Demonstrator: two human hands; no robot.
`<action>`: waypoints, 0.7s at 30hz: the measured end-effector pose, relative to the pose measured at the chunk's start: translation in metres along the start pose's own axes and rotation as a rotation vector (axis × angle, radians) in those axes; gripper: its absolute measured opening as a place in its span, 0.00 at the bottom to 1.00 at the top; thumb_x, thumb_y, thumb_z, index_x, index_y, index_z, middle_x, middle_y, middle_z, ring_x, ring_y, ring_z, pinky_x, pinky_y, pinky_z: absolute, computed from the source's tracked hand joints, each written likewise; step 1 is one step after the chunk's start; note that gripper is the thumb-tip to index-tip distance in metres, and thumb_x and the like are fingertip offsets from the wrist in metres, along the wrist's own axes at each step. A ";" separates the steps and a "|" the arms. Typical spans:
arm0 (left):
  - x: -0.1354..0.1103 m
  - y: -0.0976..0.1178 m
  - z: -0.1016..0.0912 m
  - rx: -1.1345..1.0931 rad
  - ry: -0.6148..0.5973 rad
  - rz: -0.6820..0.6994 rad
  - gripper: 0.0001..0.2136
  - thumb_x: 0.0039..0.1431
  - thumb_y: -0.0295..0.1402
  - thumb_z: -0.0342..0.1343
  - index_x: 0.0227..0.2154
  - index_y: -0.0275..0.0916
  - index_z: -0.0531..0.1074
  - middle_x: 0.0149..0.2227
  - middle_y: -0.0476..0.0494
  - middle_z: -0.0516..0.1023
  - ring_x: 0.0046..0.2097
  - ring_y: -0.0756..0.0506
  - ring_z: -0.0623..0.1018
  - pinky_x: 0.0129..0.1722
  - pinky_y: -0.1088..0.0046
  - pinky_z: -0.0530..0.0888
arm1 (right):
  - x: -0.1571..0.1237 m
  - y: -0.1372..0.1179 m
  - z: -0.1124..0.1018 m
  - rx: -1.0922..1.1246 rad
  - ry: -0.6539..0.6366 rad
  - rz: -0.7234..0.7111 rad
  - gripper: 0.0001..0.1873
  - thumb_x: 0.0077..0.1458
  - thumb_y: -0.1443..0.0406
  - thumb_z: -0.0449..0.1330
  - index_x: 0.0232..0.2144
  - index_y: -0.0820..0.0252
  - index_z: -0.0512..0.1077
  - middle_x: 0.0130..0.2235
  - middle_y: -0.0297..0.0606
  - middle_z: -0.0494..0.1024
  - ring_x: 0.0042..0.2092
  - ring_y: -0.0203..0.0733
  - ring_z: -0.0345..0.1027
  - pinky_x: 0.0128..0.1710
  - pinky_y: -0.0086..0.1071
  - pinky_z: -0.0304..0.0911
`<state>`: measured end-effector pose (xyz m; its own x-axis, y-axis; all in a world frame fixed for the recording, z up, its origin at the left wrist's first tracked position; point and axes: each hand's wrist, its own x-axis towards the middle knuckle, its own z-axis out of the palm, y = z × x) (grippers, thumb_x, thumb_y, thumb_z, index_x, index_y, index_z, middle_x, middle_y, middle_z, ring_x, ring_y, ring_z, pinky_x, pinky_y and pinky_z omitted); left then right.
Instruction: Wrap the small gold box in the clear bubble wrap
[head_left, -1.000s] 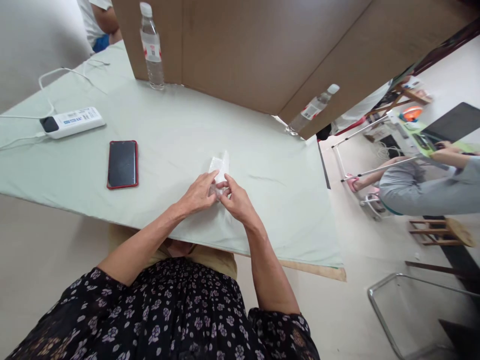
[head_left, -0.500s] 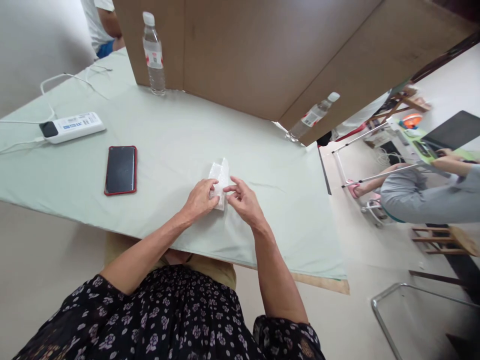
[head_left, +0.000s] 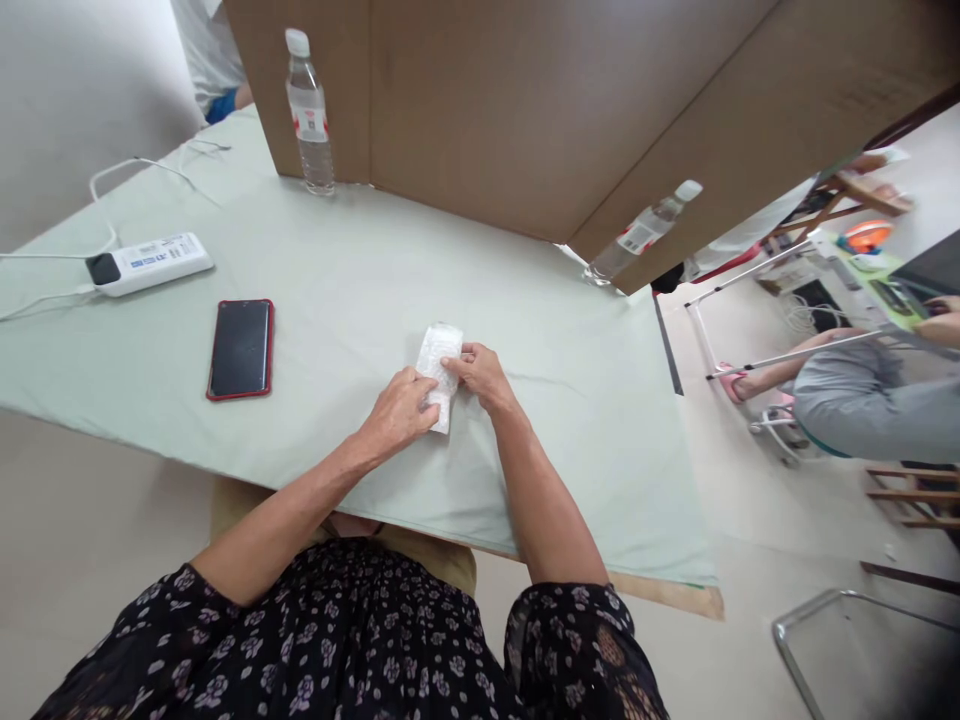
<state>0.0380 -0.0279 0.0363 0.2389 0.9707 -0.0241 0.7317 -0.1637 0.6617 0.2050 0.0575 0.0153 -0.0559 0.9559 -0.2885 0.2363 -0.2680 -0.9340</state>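
Observation:
A narrow folded strip of white, dimpled wrap that looks like bubble wrap (head_left: 440, 347) lies on the pale green cloth in front of me. My left hand (head_left: 403, 408) pinches its lower left side, thumb and fingers closed on the edge. From the right, my right hand (head_left: 482, 376) grips its upper right edge, with the thumb on top and the fingers curled at the side. Whether anything is inside the wrap cannot be made out.
A red-cased phone (head_left: 241, 349) and a white power strip (head_left: 152, 264) with cables lie to the left. Water bottles stand by the cardboard panel (head_left: 480, 110): one bottle (head_left: 311, 125) left, another bottle (head_left: 637, 238) right. A seated person (head_left: 855, 400) is off to the right.
My right hand has closed onto the wrap's right edge; its fingers were apart before. The raised flap of wrap now lies folded flat. My left hand has stayed at the left side.

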 end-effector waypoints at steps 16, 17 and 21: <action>-0.006 -0.018 0.015 -0.207 0.285 -0.008 0.33 0.51 0.32 0.63 0.61 0.40 0.61 0.55 0.36 0.68 0.58 0.37 0.69 0.57 0.55 0.71 | -0.056 -0.001 0.001 -0.080 -0.141 -0.430 0.12 0.49 0.54 0.68 0.28 0.55 0.81 0.37 0.36 0.80 0.42 0.43 0.73 0.46 0.37 0.68; -0.005 -0.020 0.015 -0.216 0.263 0.026 0.32 0.51 0.32 0.63 0.60 0.41 0.63 0.55 0.36 0.67 0.59 0.37 0.69 0.58 0.55 0.71 | -0.062 0.002 0.001 -0.122 -0.126 -0.472 0.10 0.51 0.56 0.67 0.28 0.54 0.81 0.39 0.36 0.80 0.43 0.43 0.73 0.47 0.38 0.68; -0.001 -0.027 0.012 -0.252 0.155 0.080 0.17 0.52 0.27 0.60 0.46 0.38 0.73 0.55 0.36 0.68 0.60 0.40 0.71 0.58 0.60 0.72 | -0.083 0.014 -0.002 -0.303 -0.101 -0.616 0.10 0.55 0.66 0.60 0.36 0.52 0.82 0.45 0.39 0.81 0.49 0.44 0.74 0.55 0.42 0.66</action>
<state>0.0260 -0.0269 0.0098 0.1744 0.9751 0.1373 0.5285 -0.2103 0.8225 0.2146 -0.0255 0.0267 -0.3536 0.9031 0.2438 0.3920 0.3797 -0.8379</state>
